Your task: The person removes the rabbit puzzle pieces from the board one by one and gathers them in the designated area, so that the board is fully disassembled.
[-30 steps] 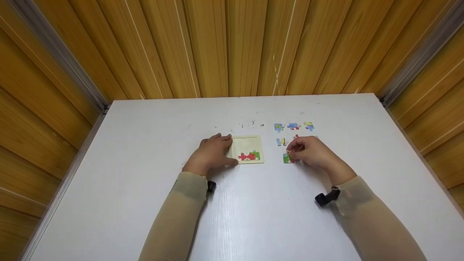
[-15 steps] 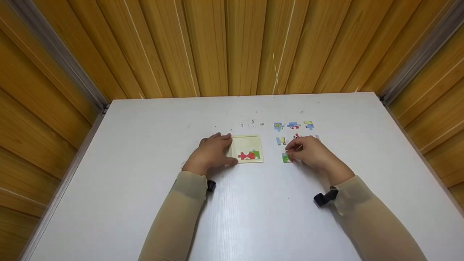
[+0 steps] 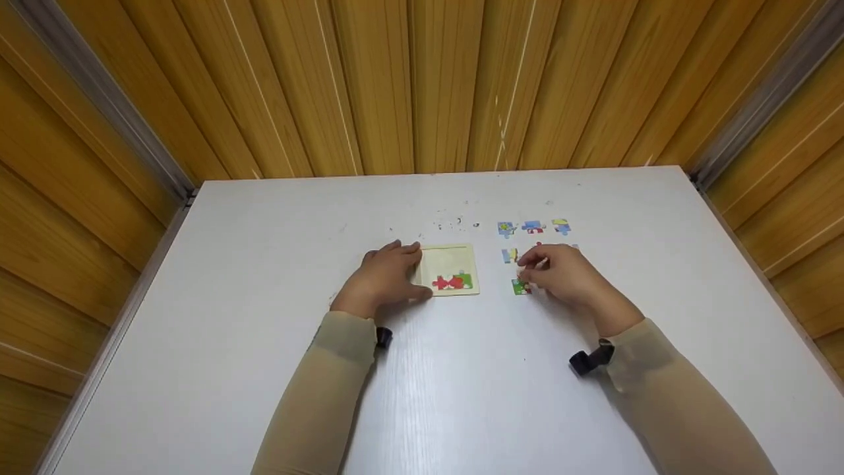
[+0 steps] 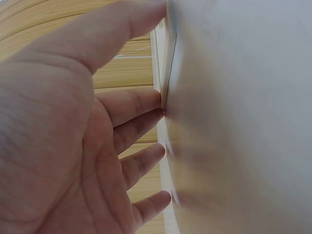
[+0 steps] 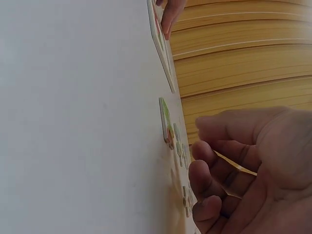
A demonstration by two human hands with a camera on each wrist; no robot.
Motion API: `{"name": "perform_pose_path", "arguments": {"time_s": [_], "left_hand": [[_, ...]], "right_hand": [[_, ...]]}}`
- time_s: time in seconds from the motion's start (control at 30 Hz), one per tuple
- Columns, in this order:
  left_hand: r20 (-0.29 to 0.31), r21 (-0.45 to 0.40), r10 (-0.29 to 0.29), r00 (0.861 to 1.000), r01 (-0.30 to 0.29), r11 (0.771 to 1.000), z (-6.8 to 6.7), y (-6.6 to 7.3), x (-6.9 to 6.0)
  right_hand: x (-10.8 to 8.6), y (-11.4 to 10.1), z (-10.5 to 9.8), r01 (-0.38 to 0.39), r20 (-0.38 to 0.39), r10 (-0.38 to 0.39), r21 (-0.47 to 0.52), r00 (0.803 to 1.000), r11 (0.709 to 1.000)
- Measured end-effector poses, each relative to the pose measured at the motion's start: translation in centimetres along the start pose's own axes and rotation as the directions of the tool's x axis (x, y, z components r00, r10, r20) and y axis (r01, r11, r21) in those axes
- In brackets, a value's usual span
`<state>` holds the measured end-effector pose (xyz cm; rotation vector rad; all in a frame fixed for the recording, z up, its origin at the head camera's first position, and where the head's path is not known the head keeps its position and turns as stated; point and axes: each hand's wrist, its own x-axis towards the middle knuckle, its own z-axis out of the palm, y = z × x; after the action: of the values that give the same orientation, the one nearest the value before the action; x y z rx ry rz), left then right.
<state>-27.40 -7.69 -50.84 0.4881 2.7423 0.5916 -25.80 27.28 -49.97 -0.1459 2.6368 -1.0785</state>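
Observation:
In the head view my left hand (image 3: pixel 382 277) rests at the left side of a pale square puzzle tray (image 3: pixel 447 260). Its thumb touches the near left corner and its fingers reach the far left corner, extended in the left wrist view. Joined red and green puzzle pieces (image 3: pixel 452 282) lie along the tray's near side. My right hand (image 3: pixel 566 272) is over a green puzzle piece (image 3: pixel 518 287) on the table, partly covering it. The right wrist view shows a gap between thumb and bent fingers, with nothing held; the green piece (image 5: pixel 165 114) lies apart from them.
Loose blue, yellow and red puzzle pieces (image 3: pixel 533 227) lie in rows beyond my right hand, some partly hidden by it. Dark specks mark the white table (image 3: pixel 455 396) behind the tray. A wooden-panelled wall (image 3: pixel 422 86) rises at the table's far edge.
My right hand stays over the green piece, its thumb and index fingertips now slightly farther apart. The left hand and tray hold their place.

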Motion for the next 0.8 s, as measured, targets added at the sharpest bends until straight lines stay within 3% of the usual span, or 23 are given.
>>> {"name": "perform_pose_path", "arguments": {"time_s": [0.37, 0.6, 0.8], "left_hand": [[-0.014, -0.012, -0.011, 1.000, 0.010, 1.000, 0.6, -0.2, 0.2], [-0.009, -0.015, -0.007, 1.000, 0.007, 1.000, 0.5, -0.3, 0.2], [-0.016, -0.011, -0.006, 1.000, 0.006, 1.000, 0.4, -0.1, 0.3]], "right_hand": [[-0.1, -3.3, 2.0, 0.099, -0.017, -0.099, 0.028, 0.995, 0.995], [-0.2, -7.2, 2.5, 0.109, -0.010, -0.109, 0.147, 0.994, 0.983], [-0.4, -10.0, 3.2, 0.192, -0.048, -0.186, 0.244, 0.981, 0.951]]}}
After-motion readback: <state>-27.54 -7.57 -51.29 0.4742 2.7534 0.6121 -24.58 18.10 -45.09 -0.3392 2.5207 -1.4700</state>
